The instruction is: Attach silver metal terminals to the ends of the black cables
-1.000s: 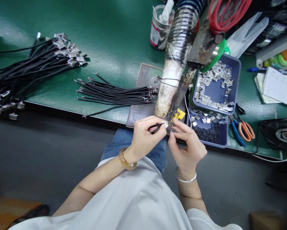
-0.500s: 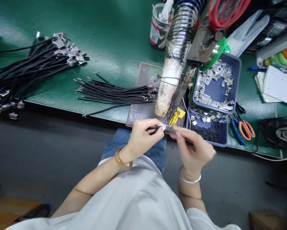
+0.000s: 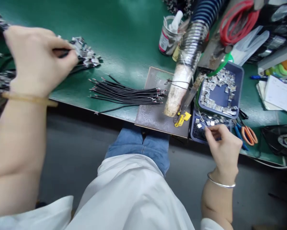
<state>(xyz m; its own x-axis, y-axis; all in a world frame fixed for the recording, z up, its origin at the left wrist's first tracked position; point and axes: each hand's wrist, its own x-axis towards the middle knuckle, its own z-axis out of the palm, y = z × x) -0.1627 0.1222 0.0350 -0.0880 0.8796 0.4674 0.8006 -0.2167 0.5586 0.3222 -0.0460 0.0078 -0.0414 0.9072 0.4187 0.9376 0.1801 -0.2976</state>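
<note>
My left hand (image 3: pixel 39 59) is closed, blurred by motion, over the heap of black cables with metal plugs (image 3: pixel 84 52) at the far left. A black cable (image 3: pixel 63 53) shows between its thumb and fingers; its ends are hidden or lost in the heap. My right hand (image 3: pixel 223 143) pinches a thin silvery wire (image 3: pixel 202 119) above the lower blue bin (image 3: pixel 193 132). Loose metal plug shells (image 3: pixel 212 123) lie just beyond those fingertips. Between my hands, a row of black cables with stripped ends (image 3: pixel 126 92) reaches onto a brown board (image 3: pixel 155 119).
A taped ribbed hose (image 3: pixel 181 60) hangs over the board beside a yellow clip (image 3: pixel 183 118). An upper blue bin (image 3: pixel 240 83) holds metal shells. Orange-handled pliers (image 3: pixel 249 135), a black fan (image 3: pixel 281 137) and a jar (image 3: pixel 167 38) stand on the green bench.
My left hand has carried the cable from the board's front edge to the heap at far left. My right hand has moved right, over the lower bin. The view has shifted slightly.
</note>
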